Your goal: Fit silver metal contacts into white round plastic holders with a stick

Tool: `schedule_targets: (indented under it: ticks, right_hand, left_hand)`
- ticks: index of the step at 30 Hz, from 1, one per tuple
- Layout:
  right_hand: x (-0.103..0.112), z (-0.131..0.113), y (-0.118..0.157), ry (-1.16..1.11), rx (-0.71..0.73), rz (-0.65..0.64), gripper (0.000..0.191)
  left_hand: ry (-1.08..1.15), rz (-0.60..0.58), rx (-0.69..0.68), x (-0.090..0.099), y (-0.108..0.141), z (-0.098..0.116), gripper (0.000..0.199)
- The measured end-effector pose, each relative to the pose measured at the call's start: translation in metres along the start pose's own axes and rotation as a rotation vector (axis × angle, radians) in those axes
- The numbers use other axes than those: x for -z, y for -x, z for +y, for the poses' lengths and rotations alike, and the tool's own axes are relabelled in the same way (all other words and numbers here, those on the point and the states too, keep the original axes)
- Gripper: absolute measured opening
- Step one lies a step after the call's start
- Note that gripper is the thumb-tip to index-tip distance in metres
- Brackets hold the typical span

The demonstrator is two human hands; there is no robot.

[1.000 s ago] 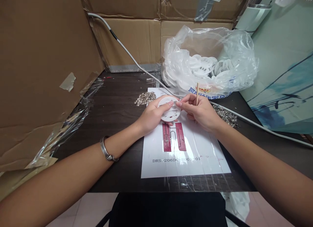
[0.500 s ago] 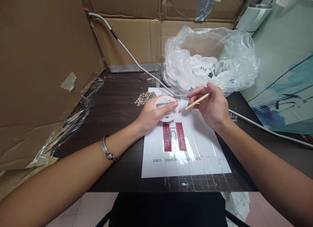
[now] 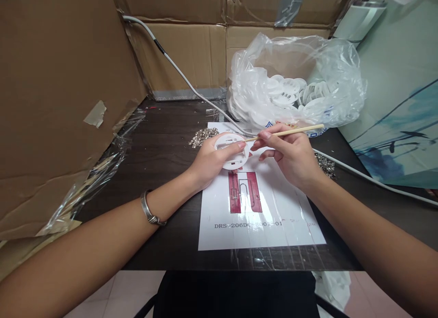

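Observation:
A round white plastic disc [image 3: 241, 162] with slots in it is gripped by my left hand [image 3: 211, 159], thumb across its face. Between the thumb and fingers of my right hand [image 3: 290, 156] lies a thin wooden stick [image 3: 297, 131], nearly level. Its thin left end reaches the disc's right edge beside my left thumb; whether it presses on anything there I cannot tell. Under both hands lies a printed sheet [image 3: 253, 236] with a red picture. Small metal parts [image 3: 202, 137] are heaped just behind my left hand.
A clear plastic bag [image 3: 251, 99] full of white discs [image 3: 284, 92] stands at the back. More metal parts [image 3: 325, 166] lie right of my right wrist. A grey cable [image 3: 181, 74] crosses the dark table [image 3: 160, 140]. Cardboard [image 3: 191, 53] walls the back and left.
My right hand has turned the stick from a steep slant to nearly level and brought its tip left to the disc. My left hand keeps hold of the disc, almost unmoved.

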State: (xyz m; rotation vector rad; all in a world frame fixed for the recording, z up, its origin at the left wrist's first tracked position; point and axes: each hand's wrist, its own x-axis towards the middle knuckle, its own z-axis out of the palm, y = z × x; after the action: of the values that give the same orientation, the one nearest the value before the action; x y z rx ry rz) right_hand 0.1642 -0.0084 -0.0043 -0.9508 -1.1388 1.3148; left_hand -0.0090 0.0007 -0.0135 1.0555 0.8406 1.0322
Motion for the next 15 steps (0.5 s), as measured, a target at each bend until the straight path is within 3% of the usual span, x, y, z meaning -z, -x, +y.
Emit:
schedule_targets:
  ticks: [7,15]
  right_hand:
    - [-0.0025,0.0029,0.0,-0.154,-0.136,0.019,0.013]
    - [-0.0047,0.0028,0.0,-0.161,-0.189,-0.01,0.016]
  left_hand:
    - [0.083,0.0,0.049,0.0009,-0.0011,0.0026,0.026]
    - [0.084,-0.033,0.011,0.0009,-0.0007,0.0019,0.024]
